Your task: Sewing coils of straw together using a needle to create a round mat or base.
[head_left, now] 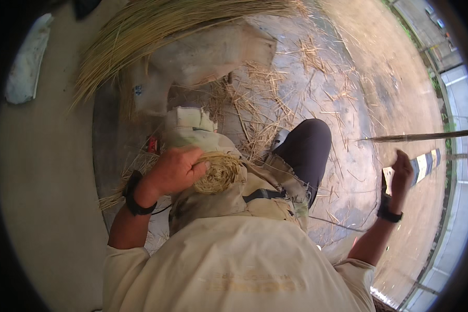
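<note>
My left hand [176, 169] is closed on the edge of a round, tightly wound straw coil [218, 174], thumb on top. The coil rests over my lap, against a worn beige cloth [200, 203] spread across my thighs. Far out to the right, my right hand [402, 174] is raised away from the coil with its fingers drawn together. Whatever it may be pinching is too small to make out. Dark bands circle both wrists.
A large bundle of long straw [166, 36] lies at the far side, beside a crumpled translucent sheet [208, 54]. Loose straw bits [255, 104] litter the grey ground mat [343, 156]. To the right are a black-and-pale striped bar [425, 164] and a thin bristly brown bundle [421, 137].
</note>
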